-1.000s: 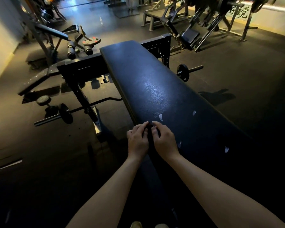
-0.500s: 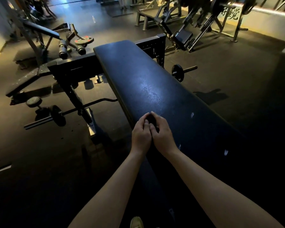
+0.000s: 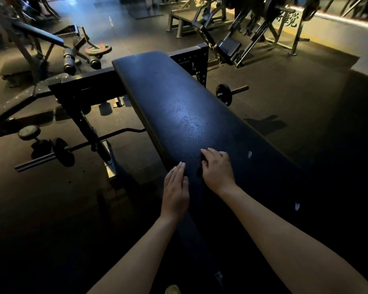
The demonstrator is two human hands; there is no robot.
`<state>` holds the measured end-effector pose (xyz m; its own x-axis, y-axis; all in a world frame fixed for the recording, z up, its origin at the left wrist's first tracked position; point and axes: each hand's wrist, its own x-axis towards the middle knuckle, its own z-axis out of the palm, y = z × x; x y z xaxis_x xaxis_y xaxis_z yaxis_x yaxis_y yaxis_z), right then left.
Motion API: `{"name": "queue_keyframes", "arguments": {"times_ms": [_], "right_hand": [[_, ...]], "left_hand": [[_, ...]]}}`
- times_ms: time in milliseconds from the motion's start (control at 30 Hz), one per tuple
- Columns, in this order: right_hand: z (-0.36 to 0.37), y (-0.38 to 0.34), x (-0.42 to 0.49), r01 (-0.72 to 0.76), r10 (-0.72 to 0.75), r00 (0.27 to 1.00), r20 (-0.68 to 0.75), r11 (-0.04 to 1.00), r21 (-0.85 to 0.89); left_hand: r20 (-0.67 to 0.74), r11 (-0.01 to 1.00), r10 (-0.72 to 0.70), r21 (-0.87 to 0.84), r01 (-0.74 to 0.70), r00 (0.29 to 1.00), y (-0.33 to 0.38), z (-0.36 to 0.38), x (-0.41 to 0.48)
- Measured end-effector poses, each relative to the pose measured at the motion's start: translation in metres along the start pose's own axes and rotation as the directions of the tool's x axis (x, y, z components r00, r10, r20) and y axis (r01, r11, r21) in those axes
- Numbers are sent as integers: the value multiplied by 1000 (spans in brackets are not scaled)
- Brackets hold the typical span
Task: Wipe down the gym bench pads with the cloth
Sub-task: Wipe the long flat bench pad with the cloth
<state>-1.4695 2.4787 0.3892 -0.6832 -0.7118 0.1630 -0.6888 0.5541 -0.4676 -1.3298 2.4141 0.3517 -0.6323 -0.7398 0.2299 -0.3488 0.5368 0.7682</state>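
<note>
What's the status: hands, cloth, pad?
Left hand flat at pad edge. Right hand grips dark cloth on pad. Nothing blocks pad.

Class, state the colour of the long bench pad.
The bench pad is black with a bluish sheen, best in the head view.

A curl bar (image 3: 134, 130) carrying a black plate (image 3: 63, 152) lies on the dark rubber floor (image 3: 295, 92) at the left, and a short loaded bar (image 3: 224, 95) lies at the right. Far left stands an inclined pad (image 3: 38, 36) with roller pads (image 3: 69, 62) and a red-marked weight plate (image 3: 98, 49) just beside it. Far right, a plate-loaded machine (image 3: 229, 47) stands before a lit wall bearing black characters (image 3: 289, 19).
</note>
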Motion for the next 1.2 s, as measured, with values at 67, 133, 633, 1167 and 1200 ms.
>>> {"name": "queue_keyframes", "arguments": {"times_ms": [67, 133, 633, 1167, 1200], "right_hand": [[5, -10, -7, 107, -108, 994, 17, 992, 65], [12, -16, -20, 189, -190, 982, 11, 978, 83], [5, -10, -16, 164, -165, 986, 18, 986, 24], [6, -16, -36, 181, -178, 983, -46, 980, 81], [5, -18, -43, 230, -229, 973, -21, 969, 93]], "left_hand": [[-10, 999, 9, -39, -9, 1000, -5, 1, -2], [-2, 999, 34, -33, -34, 999, -9, 2, -3], [35, 988, -30, -147, 35, 999, -8, -3, -4], [61, 994, -12, -106, 18, 998, -10, -9, -5], [59, 986, -41, -162, 50, 997, -8, -10, -5]]}}
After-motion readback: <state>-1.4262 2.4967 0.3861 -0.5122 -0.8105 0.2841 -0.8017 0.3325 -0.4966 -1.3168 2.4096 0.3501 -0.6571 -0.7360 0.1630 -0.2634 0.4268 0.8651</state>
